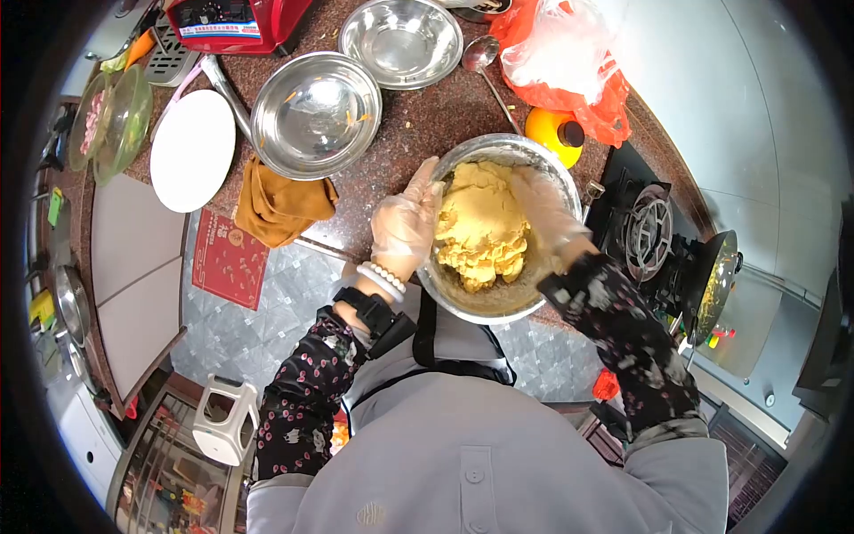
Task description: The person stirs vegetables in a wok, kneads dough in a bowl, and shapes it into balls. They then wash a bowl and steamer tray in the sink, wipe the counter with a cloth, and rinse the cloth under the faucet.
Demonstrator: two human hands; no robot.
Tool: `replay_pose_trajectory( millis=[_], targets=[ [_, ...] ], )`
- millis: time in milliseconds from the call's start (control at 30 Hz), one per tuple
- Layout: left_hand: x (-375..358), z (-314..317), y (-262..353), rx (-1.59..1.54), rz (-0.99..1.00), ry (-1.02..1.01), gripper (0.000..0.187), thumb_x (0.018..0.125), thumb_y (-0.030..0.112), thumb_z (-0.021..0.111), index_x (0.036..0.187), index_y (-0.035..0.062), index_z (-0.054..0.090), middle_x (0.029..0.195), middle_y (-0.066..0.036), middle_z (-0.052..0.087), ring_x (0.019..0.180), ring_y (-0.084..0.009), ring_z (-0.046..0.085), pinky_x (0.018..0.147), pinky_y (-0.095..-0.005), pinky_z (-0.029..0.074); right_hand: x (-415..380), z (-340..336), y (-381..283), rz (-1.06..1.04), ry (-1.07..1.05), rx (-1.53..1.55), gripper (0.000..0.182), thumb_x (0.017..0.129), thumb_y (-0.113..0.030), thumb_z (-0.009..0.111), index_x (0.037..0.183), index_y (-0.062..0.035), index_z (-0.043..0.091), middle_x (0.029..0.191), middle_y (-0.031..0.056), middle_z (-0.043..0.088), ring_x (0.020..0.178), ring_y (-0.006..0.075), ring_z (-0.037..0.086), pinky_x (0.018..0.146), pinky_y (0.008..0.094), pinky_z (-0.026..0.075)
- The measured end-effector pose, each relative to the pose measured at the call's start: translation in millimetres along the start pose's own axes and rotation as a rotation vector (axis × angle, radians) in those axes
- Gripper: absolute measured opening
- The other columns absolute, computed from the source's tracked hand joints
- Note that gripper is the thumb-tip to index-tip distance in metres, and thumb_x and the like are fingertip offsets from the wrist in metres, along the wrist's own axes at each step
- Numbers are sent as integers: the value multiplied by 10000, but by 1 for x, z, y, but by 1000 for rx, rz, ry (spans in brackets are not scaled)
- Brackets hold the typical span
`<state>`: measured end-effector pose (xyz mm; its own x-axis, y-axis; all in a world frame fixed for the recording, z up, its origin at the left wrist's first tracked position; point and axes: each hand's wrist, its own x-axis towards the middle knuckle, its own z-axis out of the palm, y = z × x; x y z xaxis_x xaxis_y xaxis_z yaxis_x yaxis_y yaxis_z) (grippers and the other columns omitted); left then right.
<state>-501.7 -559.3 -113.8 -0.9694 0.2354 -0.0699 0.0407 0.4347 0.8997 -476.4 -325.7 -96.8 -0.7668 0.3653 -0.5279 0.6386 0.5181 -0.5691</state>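
Spreading across the view in front of you, the speckled bench (405,125) carries most of the things, with the stove (616,191) at its right end. A wok (728,278) with yellowish food in it is at the stove's far right.

Nearest you at the bench's edge is the mixing bowl (495,313), holding the pale yellow dough (483,218), a lumpy mound that is smoother at the far end and rougher toward you. Beyond it to the left are two steel bowls, the near bowl (316,111) with orange scraps inside and the far bowl (400,40) just beside it. The red machine (236,25) is at the back left. Past the mixing bowl to the right lies the red bag (607,111), white plastic bulging from it; left of the near bowl is the white plate (193,151), and the brown cloth (280,205) lies crumpled between plate and mixing bowl.

Your hands wear clear gloves and are apart, the dough between them. Your left hand (406,221) is at the mixing bowl's left rim, fingers close together; you can't tell whether it pinches the metal. Your right hand (544,209) reaches inside, at the dough's right side, its fingers too blurred to read.

Smaller still are the ladle (481,55) and the yellow jar (549,133).
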Motion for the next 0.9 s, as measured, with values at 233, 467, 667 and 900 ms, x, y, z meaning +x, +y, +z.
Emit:
replay_pose_trajectory(
  millis=[233, 467, 667, 900],
  targets=[
    [8, -1, -1, 83, 1, -40, 379, 959, 382, 516, 1266, 178, 603, 666, -183, 618, 613, -346, 628, 570, -404, 486, 36, 50, -21, -596, -180, -826, 307, 930, -205, 498, 1148, -4, 575, 1105, 194, 628, 1085, 366, 589, 934, 396, 465],
    [7, -7, -4, 133, 42, 11, 357, 947, 392, 533, 1246, 217, 618, 682, -185, 629, 648, -357, 645, 579, -417, 496, -20, 37, -77, -437, -515, -680, 259, 902, -225, 509, 940, 0, 633, 1009, 145, 643, 892, 312, 660, 858, 383, 507],
    [7, -2, -5, 4, -40, 7, 355, 944, 377, 536, 1249, 213, 614, 632, -192, 605, 608, -383, 620, 562, -445, 488, -75, 28, -35, -798, 4, -819, 288, 781, -188, 585, 1005, -11, 622, 1069, 158, 628, 1094, 343, 568, 1084, 465, 351],
    [6, 8, -15, -167, -2, 41, 358, 935, 309, 570, 1268, 183, 603, 581, -184, 575, 504, -345, 599, 503, -410, 475, -57, 44, -26, -710, -116, -809, 342, 797, -292, 564, 1050, -70, 622, 1014, 100, 616, 1047, 277, 550, 1014, 416, 350]
  ],
)
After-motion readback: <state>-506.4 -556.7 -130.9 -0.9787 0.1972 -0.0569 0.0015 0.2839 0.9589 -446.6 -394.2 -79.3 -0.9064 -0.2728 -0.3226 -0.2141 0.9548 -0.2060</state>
